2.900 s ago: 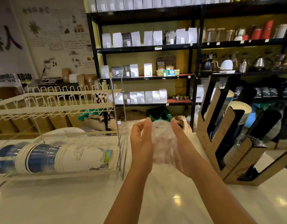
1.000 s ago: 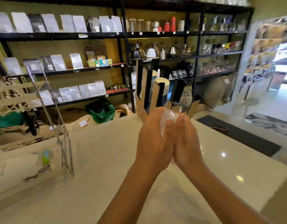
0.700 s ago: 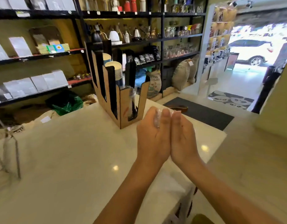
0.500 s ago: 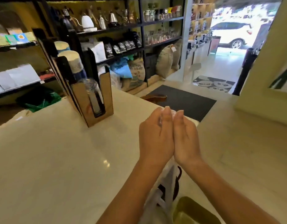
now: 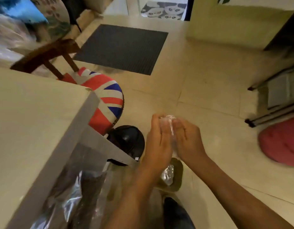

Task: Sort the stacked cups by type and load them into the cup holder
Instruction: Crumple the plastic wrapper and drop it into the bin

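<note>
No cups or cup holder appear in the head view, which points down at the floor. My left hand [image 5: 157, 142] and my right hand [image 5: 188, 141] are held together, palms facing, with a crumpled wad of clear plastic wrap [image 5: 166, 120] squeezed between them. The fingertips of both hands curl over the wad. Both hands hover over an olive-green bin [image 5: 178, 169] on the floor, which holds another piece of crumpled clear plastic [image 5: 167, 176].
The pale counter [image 5: 27, 121] ends at a corner to the left. Beside it stand a Union Jack stool [image 5: 106, 96], a black round object [image 5: 126, 139] and a wooden stool [image 5: 47, 53]. A black mat [image 5: 121, 48] and a red cushion [image 5: 281, 141] lie on the tiled floor.
The view has swung right and down, from the counter and cup holder to the floor. My hands kept squeezing the plastic wrap smaller and now hover over the bin.
</note>
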